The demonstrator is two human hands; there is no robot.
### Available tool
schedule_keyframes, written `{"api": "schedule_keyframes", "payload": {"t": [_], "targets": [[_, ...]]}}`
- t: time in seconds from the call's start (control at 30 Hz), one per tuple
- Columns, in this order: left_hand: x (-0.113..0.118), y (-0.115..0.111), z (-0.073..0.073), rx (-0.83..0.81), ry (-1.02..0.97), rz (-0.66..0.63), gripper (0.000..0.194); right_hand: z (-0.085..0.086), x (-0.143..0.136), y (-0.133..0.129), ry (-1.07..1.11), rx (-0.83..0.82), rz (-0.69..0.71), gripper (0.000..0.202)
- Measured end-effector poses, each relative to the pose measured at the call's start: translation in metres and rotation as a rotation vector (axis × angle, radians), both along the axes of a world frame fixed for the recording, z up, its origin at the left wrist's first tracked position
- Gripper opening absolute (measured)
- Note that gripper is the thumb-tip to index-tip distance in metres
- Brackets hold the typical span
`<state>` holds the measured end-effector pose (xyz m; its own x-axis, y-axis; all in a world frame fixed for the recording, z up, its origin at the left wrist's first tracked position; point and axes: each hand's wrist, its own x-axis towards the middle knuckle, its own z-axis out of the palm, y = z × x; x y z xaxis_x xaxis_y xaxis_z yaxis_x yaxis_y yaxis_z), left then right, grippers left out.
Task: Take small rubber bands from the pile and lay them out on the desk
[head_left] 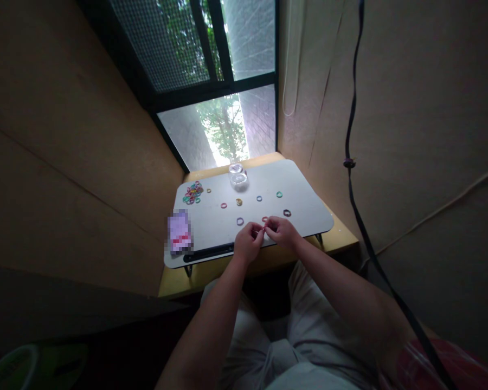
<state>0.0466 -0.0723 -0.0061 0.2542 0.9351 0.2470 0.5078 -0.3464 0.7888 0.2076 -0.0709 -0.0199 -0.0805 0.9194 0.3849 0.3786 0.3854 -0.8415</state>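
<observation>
My left hand (248, 242) and my right hand (282, 232) meet over the front edge of the white folding table (211, 225). Their fingertips pinch a small red hair tie (263, 228) between them; most of it is hidden by the fingers. Just beyond my fingers lies a pink-red hair tie (265, 219). Around them rest a purple hair tie (239, 221), a dark one (287, 213), a blue one (259, 198), a green one (279, 194), a pink one (224, 205) and a yellow clump (239, 202).
A pile of mixed hair ties (192, 193) sits at the back left, with a yellow one (209, 190) beside it. An open clear plastic container (238, 180) stands at the back. A blurred purple item (179, 232) lies at the left. A black cord (353, 200) hangs at right.
</observation>
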Motion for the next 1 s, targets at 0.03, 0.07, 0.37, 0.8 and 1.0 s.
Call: {"api": "schedule_keyframes", "payload": {"t": [0.03, 0.07, 0.37, 0.8, 1.0], "targets": [[-0.0002, 0.0002, -0.0004, 0.003, 0.002, 0.002, 0.016, -0.0002, 0.0, 0.0001, 0.001, -0.001, 0.002, 0.009], [-0.0003, 0.0004, -0.001, 0.006, 0.004, 0.003, 0.016, -0.0003, 0.0001, 0.0002, 0.0, -0.002, 0.004, 0.009], [-0.0008, 0.0012, -0.0028, 0.021, -0.006, 0.015, 0.016, -0.0001, 0.0006, 0.0007, -0.003, 0.011, 0.034, 0.009], [-0.0008, 0.0024, -0.0039, 0.007, -0.047, 0.008, 0.016, -0.0046, 0.0013, 0.0015, -0.013, 0.008, 0.035, 0.011], [-0.0014, 0.0038, -0.006, 0.01, -0.041, 0.004, 0.019, -0.0038, 0.0015, 0.0014, -0.01, 0.007, 0.041, 0.013]]}}
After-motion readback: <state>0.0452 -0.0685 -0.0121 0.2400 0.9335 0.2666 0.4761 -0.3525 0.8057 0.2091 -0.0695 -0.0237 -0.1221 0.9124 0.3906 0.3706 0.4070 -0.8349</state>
